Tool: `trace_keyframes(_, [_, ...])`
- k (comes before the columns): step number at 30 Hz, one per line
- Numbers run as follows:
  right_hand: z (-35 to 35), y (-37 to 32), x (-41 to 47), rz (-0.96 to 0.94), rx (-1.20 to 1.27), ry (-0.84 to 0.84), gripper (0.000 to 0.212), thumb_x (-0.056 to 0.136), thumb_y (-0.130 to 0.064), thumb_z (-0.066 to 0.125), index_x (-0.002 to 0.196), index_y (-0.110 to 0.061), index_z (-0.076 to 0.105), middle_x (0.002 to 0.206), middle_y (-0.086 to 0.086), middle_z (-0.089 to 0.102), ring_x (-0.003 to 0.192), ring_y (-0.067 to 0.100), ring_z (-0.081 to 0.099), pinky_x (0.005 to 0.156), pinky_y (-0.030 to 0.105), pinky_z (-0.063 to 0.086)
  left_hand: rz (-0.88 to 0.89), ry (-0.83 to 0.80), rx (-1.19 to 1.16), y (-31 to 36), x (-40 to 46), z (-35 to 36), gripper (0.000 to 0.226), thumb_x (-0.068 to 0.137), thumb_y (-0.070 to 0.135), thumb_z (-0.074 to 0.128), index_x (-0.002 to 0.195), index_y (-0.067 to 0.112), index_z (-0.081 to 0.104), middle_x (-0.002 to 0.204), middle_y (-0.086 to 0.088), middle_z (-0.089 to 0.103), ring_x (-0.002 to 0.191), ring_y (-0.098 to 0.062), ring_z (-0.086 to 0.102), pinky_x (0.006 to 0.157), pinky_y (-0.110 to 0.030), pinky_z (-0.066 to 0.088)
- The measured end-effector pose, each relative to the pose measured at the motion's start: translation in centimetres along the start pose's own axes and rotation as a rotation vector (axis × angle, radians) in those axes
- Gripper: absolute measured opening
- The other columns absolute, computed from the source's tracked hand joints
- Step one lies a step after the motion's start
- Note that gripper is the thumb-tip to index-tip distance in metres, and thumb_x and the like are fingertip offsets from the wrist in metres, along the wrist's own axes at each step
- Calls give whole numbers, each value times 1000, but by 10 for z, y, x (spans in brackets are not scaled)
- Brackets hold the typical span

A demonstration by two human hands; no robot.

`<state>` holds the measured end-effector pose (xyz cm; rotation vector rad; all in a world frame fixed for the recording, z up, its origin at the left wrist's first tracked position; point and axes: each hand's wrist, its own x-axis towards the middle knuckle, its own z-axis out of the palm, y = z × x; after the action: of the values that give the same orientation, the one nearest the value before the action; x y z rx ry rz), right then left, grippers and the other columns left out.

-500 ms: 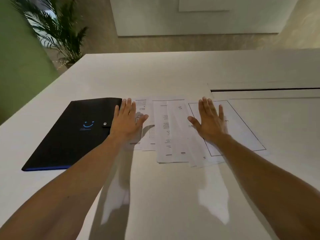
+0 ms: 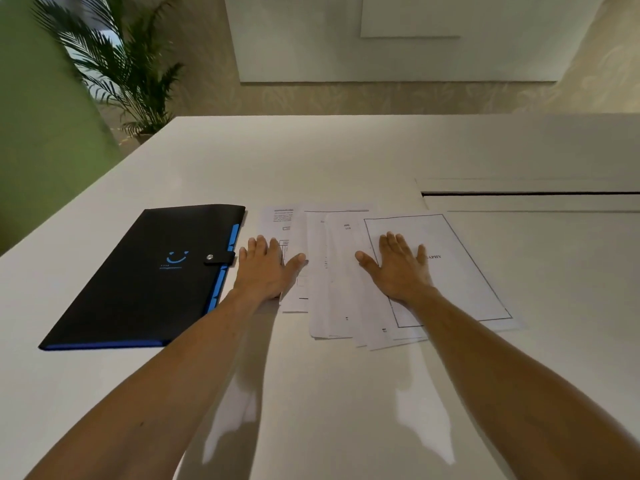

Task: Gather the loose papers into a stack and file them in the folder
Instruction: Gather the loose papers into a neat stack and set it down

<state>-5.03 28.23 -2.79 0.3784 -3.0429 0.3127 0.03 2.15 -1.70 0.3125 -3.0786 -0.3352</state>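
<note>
Several loose papers lie fanned and overlapping on the white surface, just right of a black folder with blue edging. Folder is closed, snap tab fastened on its right edge, lying flat and just beside the leftmost sheet.

Left hand rests palm down on the left end of the spread, fingers spread, grasping nothing. Right hand lies flat on the bordered sheet at the right end, likewise released, pressing only.

Step in hand looks like gathering: both palms bracket the fan from either side. To do it well, slide the hands toward each other with light downward pressure so sheets ride over one another without creasing, then lift the bundle and tap its edges square. Too much pressure would likely buckle the thin sheets; the glossy surface should let them slip easily.

Sheets run with the long axis away from the person, roughly front to back, and the right ones skew a little, far ends leaning left. Print on the bordered sheet reads upside down from here. Folder long axis also runs front to back, tilted, near end toward the left. Snap not yet undone.
</note>
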Motion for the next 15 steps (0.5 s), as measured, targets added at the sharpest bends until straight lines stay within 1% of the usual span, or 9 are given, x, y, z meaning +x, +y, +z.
trace_keyframes(2, [4,-11,0,-11,10,-3,104,80,-83,-5,152,-12,20,161,6,17,148,22,10,116,57,6,14,12,-36,-2,0,-2,81,85,71,30,133,6,42,143,-19,36,136,-36,24,112,-51,19])
trace_keyframes(4, [4,-19,0,-19,30,-7,101,81,-81,-2,151,-13,23,160,6,19,147,21,11,116,56,8,-12,59,-159,-4,1,-5,65,85,64,44,113,6,52,134,-17,44,133,-34,30,106,-50,31])
trace_keyframes(5, [2,-20,0,-12,47,17,97,83,-79,2,149,-13,26,159,7,22,147,22,14,115,54,11,-55,85,-245,-4,1,-7,59,84,59,51,110,6,53,136,-17,43,134,-32,30,104,-48,35])
trace_keyframes(6, [-1,-19,1,8,57,71,91,86,-76,8,146,-12,32,157,8,29,145,24,21,114,52,18,-111,111,-315,-4,1,-10,56,84,54,55,112,5,53,139,-17,42,134,-31,32,102,-47,39])
trace_keyframes(8, [-13,-11,1,98,34,241,74,88,-68,24,131,-13,48,141,11,49,130,29,43,102,48,38,-221,159,-388,-3,5,-16,54,83,48,59,115,5,54,131,-16,48,121,-30,46,90,-42,48])
trace_keyframes(9, [-20,-4,2,175,22,307,67,87,-64,32,123,-13,53,130,12,56,119,32,51,94,46,43,-262,169,-416,-2,8,-20,52,82,47,61,112,5,55,124,-14,53,111,-29,52,82,-38,49])
trace_keyframes(10, [-27,3,2,267,23,328,61,85,-60,39,118,-12,55,123,13,58,112,34,53,88,46,45,-289,174,-455,-1,9,-25,48,81,45,63,106,4,55,117,-13,57,102,-27,56,75,-35,49])
trace_keyframes(12, [-39,20,4,445,51,259,57,82,-53,49,117,-8,54,122,19,56,113,38,48,90,49,40,-327,183,-547,-1,13,-33,35,80,38,67,91,9,52,106,-12,61,91,-24,57,68,-32,46])
trace_keyframes(15, [-46,40,4,613,42,132,58,78,-52,53,116,-8,50,119,20,55,112,38,45,91,49,34,-342,181,-605,1,16,-41,22,79,30,70,82,16,52,93,-8,63,83,-23,57,66,-30,46])
